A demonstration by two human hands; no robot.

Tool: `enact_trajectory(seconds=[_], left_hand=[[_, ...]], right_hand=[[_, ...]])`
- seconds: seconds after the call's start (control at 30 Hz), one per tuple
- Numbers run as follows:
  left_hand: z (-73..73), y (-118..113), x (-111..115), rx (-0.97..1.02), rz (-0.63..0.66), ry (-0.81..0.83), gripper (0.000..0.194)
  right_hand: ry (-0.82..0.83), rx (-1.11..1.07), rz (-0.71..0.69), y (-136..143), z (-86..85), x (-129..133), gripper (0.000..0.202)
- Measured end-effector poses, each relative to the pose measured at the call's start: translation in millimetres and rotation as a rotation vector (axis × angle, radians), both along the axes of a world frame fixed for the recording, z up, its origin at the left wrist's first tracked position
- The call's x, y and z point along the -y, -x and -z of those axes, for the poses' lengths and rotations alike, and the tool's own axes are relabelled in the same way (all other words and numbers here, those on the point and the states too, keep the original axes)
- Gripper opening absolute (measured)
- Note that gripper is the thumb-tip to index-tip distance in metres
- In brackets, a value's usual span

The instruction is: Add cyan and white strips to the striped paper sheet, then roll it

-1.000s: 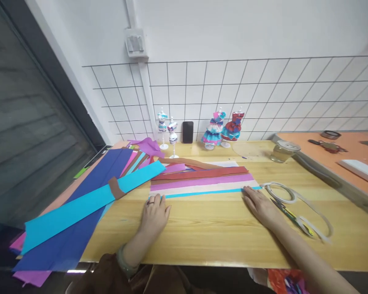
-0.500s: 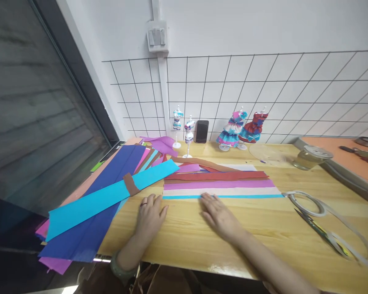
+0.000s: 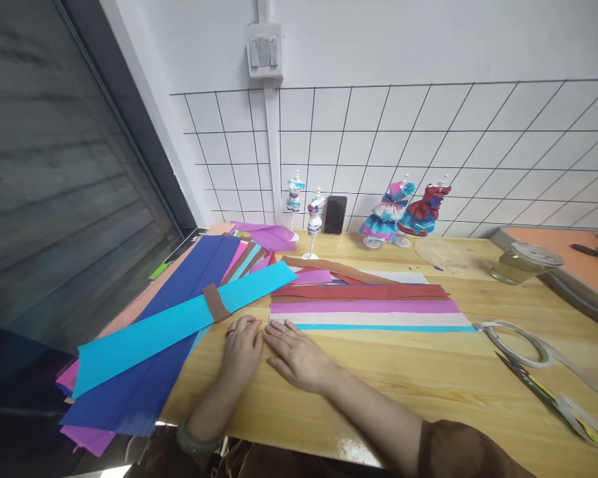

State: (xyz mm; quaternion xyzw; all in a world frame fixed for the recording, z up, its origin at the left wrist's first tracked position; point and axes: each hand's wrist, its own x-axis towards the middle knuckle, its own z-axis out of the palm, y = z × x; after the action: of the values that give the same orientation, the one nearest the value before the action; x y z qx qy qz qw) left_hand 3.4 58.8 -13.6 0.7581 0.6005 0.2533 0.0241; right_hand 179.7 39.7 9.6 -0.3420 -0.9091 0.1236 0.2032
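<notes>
In the head view several strips of crepe paper lie side by side on the wooden table: a narrow blue strip (image 3: pixel 383 327) at the near edge, then a white strip (image 3: pixel 373 318), a purple strip (image 3: pixel 369 307) and a red strip (image 3: pixel 363 290). My right hand (image 3: pixel 301 357) rests palm down with fingers stretched onto the left end of the blue edge. Just left of it, nearly touching, my left hand (image 3: pixel 242 352) lies with lightly bent fingers at the strips' left end, a ring on one finger. Neither hand grips anything.
A pile of paper with a wide turquoise strip (image 3: pixel 154 342) lies left. At right are a roll of white tape (image 3: pixel 543 358), scissors (image 3: pixel 533 388) and a cup of liquid (image 3: pixel 521 264). Small dress forms (image 3: pixel 386 216) and a phone (image 3: pixel 335 215) stand along the wall.
My right hand has slid left along the blue edge, from its middle to its left end beside my left hand. The left hand has stayed put. The view has shifted slightly.
</notes>
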Motion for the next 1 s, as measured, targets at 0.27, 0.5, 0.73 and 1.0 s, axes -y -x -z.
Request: enact_trajectory(seconds=[0.27,0.5,0.73,1.0], left_hand=[[-13.0,-16,-23,0.052,-0.063,0.064,0.02],[-10.5,-16,-20,0.036,-0.106,0.104,0.015],[-14.7,-16,-20,0.059,-0.109,0.174,0.007],[-16.1,-16,-25,0.093,-0.101,0.172,0.008]], right_hand=[[-0.008,-0.088,0.077,-37,-9.2,27,0.038],[-0.047,-0.036,0.184,-72,-4.2,53,0.037],[-0.064,-0.07,0.231,-74,-3.4,54,0.034],[-0.043,-0.1,0.251,-74,-1.5,52,0.033]])
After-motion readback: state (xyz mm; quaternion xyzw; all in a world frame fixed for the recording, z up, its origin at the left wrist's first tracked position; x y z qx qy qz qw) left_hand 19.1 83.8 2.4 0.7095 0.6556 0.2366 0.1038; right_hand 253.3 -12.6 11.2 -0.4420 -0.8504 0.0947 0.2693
